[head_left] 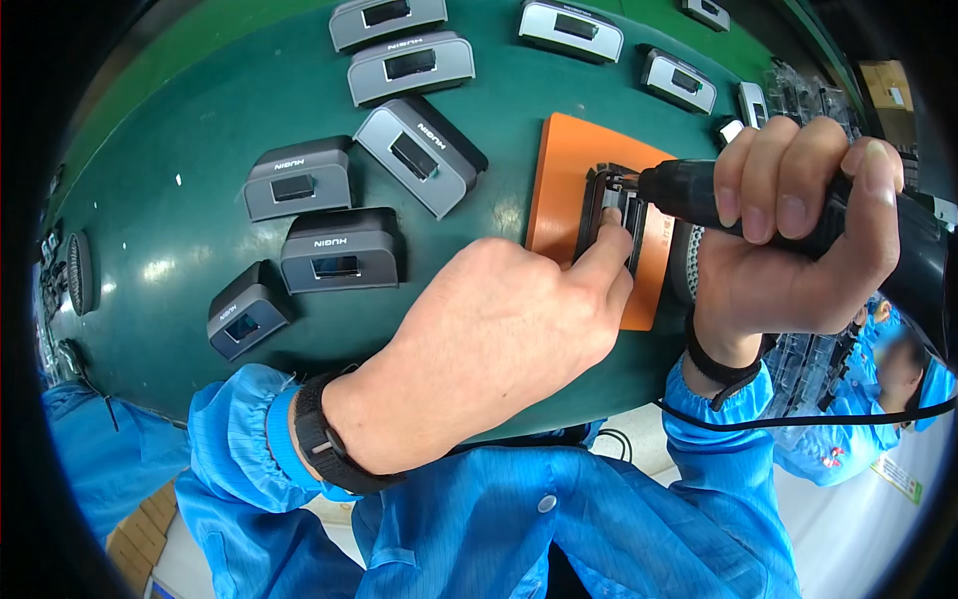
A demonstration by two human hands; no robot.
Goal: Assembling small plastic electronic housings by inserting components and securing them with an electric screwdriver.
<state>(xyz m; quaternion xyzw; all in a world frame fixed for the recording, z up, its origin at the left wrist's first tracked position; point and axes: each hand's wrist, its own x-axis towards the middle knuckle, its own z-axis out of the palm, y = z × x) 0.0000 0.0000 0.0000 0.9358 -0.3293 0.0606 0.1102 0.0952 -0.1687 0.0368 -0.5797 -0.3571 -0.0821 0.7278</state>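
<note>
My right hand (788,260) is wrapped round a thick black electric screwdriver (684,190). The screwdriver lies nearly level, and its metal bit points left at the far end of a small black housing (596,215). That housing, with a grey piece inside, sits in an orange block fixture (564,150) on the green table. My left hand (499,334) reaches across from the lower left, its index fingertip pressed on the housing and its other fingers curled. Its thumb is hidden beneath the hand. Whether the bit touches a screw is too small to tell.
Several grey devices with small dark screens (339,266) stand to the left and along the far side of the green table (449,130). A black cable (798,420) runs at lower right. Transparent plastic parts (798,374) and a person in blue (848,439) are at the right.
</note>
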